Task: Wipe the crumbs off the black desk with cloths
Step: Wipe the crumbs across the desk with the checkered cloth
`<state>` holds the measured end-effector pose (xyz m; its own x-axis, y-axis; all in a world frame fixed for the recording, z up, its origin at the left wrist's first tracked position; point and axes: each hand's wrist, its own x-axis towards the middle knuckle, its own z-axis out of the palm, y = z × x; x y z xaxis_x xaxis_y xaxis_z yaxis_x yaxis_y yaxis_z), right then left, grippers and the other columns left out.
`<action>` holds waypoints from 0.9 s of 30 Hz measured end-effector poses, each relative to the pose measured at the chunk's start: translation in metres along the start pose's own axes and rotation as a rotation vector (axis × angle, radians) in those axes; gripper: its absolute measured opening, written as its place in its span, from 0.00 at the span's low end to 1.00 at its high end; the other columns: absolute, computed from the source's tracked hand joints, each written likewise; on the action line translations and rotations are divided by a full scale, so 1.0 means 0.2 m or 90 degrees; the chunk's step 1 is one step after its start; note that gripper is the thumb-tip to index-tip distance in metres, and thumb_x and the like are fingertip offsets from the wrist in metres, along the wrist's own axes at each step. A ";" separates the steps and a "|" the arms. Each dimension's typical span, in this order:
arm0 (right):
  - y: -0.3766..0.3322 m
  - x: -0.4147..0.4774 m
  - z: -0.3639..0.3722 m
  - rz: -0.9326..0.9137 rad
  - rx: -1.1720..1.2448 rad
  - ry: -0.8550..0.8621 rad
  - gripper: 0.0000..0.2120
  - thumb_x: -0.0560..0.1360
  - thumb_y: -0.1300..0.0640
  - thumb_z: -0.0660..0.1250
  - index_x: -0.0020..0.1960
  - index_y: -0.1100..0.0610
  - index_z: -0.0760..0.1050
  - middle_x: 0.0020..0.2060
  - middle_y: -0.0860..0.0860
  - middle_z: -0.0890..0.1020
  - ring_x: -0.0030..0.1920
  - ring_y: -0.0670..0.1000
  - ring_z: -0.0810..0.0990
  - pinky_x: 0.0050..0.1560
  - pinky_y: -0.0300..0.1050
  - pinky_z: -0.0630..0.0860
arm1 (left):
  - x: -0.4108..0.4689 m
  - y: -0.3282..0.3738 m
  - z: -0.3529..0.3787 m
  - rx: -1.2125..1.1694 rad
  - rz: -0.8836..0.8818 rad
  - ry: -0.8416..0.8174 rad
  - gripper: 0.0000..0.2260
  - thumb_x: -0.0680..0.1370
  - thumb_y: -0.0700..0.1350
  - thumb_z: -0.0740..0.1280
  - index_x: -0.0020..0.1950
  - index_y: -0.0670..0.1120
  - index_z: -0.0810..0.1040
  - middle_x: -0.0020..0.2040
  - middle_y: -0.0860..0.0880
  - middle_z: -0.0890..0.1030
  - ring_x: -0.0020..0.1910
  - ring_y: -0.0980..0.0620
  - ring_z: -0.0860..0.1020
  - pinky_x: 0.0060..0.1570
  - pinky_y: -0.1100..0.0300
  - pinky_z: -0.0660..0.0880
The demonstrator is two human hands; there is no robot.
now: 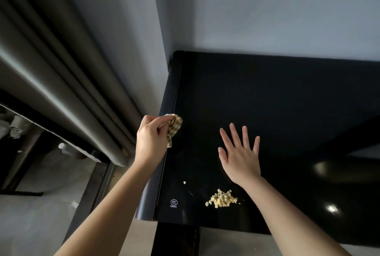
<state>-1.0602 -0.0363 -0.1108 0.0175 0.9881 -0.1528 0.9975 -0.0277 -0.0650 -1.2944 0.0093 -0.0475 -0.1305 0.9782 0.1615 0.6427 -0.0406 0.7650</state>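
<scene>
— One pile of crumbs (222, 198) lies low in the frame on the black table (267, 101).
— Our left hand (151, 142) pinches the checked cloth (174, 126) at the table's left edge; our right hand (239, 159) is spread open, empty. We'd best sweep gently, catching the pile whole.

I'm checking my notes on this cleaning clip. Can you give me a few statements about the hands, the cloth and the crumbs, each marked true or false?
1. The left hand grips a checked cloth. True.
2. The right hand holds a second cloth. False: it is open with its fingers spread and holds nothing.
3. The crumbs lie in a pile on the black desk, near the edge closest to the person. True.
4. The checked cloth covers the pile. False: it is at the desk's left edge, apart from the pile.
5. A stray crumb lies left of the pile. True.
</scene>
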 end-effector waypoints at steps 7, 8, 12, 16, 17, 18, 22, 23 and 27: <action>-0.11 0.35 -0.01 0.020 -0.002 0.034 0.29 0.79 0.38 0.41 0.78 0.45 0.52 0.78 0.52 0.55 0.77 0.61 0.52 0.71 0.71 0.55 | 0.43 -0.11 0.09 0.001 0.033 0.005 0.14 0.77 0.35 0.66 0.55 0.50 0.84 0.47 0.50 0.74 0.45 0.55 0.74 0.47 0.79 0.64; -0.12 0.41 -0.01 0.017 -0.002 0.037 0.29 0.79 0.38 0.43 0.77 0.46 0.54 0.78 0.52 0.57 0.77 0.61 0.53 0.71 0.71 0.56 | 0.51 -0.13 0.11 0.005 0.036 0.007 0.14 0.76 0.34 0.66 0.54 0.50 0.84 0.46 0.50 0.74 0.45 0.55 0.74 0.46 0.80 0.64; -0.16 0.70 -0.05 -0.017 0.003 0.056 0.29 0.79 0.36 0.44 0.77 0.45 0.55 0.78 0.52 0.57 0.77 0.61 0.53 0.71 0.71 0.55 | 0.83 -0.15 0.20 0.016 0.058 0.027 0.13 0.76 0.33 0.66 0.52 0.48 0.84 0.47 0.50 0.74 0.45 0.54 0.74 0.47 0.80 0.63; -0.17 1.01 -0.10 -0.052 0.010 0.062 0.30 0.79 0.35 0.42 0.78 0.43 0.53 0.78 0.50 0.55 0.78 0.60 0.50 0.72 0.70 0.52 | 1.13 -0.15 0.33 0.032 0.090 0.027 0.11 0.77 0.34 0.66 0.51 0.46 0.84 0.48 0.50 0.75 0.46 0.53 0.74 0.47 0.80 0.63; -0.16 1.08 -0.10 -0.060 0.013 0.067 0.30 0.79 0.35 0.42 0.78 0.43 0.53 0.78 0.50 0.54 0.78 0.60 0.50 0.73 0.70 0.52 | 1.19 -0.15 0.37 0.035 0.097 0.016 0.10 0.77 0.35 0.66 0.51 0.46 0.84 0.49 0.50 0.75 0.47 0.54 0.75 0.47 0.80 0.64; -0.16 1.14 -0.12 -0.069 0.016 0.068 0.30 0.78 0.35 0.42 0.78 0.43 0.52 0.78 0.50 0.54 0.78 0.59 0.49 0.73 0.70 0.51 | 1.25 -0.15 0.40 0.040 0.104 0.006 0.11 0.78 0.35 0.65 0.52 0.46 0.84 0.51 0.51 0.75 0.48 0.54 0.74 0.47 0.79 0.64; -0.15 1.36 -0.16 -0.087 0.024 0.065 0.31 0.77 0.34 0.39 0.78 0.42 0.48 0.79 0.48 0.49 0.78 0.58 0.43 0.74 0.67 0.44 | 1.40 -0.17 0.53 0.112 0.133 -0.046 0.12 0.78 0.35 0.64 0.55 0.46 0.83 0.56 0.47 0.77 0.53 0.48 0.76 0.53 0.62 0.73; -0.15 1.40 -0.17 -0.088 0.028 0.065 0.31 0.77 0.34 0.38 0.78 0.42 0.47 0.79 0.48 0.48 0.78 0.58 0.42 0.74 0.67 0.43 | 1.41 -0.18 0.55 0.147 0.142 -0.059 0.13 0.77 0.33 0.64 0.56 0.46 0.83 0.57 0.45 0.77 0.54 0.44 0.76 0.53 0.54 0.75; -0.14 1.47 -0.18 -0.093 0.040 0.064 0.32 0.76 0.34 0.39 0.78 0.42 0.48 0.79 0.48 0.48 0.78 0.58 0.42 0.74 0.67 0.42 | 1.37 -0.22 0.55 0.159 0.151 -0.077 0.16 0.74 0.30 0.65 0.56 0.44 0.83 0.60 0.42 0.78 0.54 0.40 0.78 0.55 0.51 0.76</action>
<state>-1.0811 0.2597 -0.1180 -0.1173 0.9923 -0.0389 0.9838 0.1108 -0.1410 -1.2758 0.3023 -0.1062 0.1249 0.9651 0.2301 0.8105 -0.2330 0.5374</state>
